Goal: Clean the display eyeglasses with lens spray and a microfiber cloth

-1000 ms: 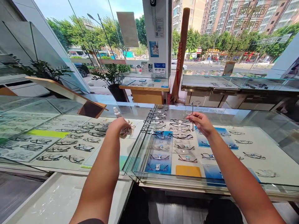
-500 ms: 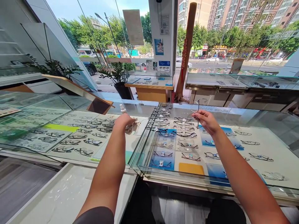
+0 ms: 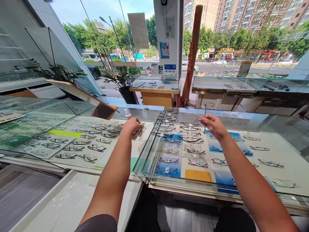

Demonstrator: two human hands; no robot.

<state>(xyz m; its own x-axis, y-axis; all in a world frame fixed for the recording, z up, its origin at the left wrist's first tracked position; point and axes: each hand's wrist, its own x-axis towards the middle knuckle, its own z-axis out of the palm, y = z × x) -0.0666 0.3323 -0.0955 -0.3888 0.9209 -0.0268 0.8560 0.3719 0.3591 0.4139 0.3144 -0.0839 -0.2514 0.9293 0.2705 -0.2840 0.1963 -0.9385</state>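
Observation:
My left hand [image 3: 131,126] is over the left glass display case, its fingers closed on a crumpled patterned cloth [image 3: 139,131]. Just behind that hand a small white spray bottle [image 3: 127,114] stands on the glass. My right hand [image 3: 213,125] pinches a pair of thin-framed glasses [image 3: 205,110], held upright above the right display case [image 3: 263,138]. A stack of folded glasses [image 3: 164,125] lies between the two hands, on the glass near the corner of the right case.
Many glasses lie under the glass, with blue trays and a yellow pad [image 3: 198,175]. A wooden-edged stand [image 3: 103,109] leans at the left. Behind are a potted plant [image 3: 124,87], a trunk-like post [image 3: 193,54] and more cases. An open white drawer [image 3: 74,199] is at lower left.
My left hand has shifted slightly right with the cloth, and the bottle shows more clearly. My right hand and its glasses have hardly moved. The view has tilted a little.

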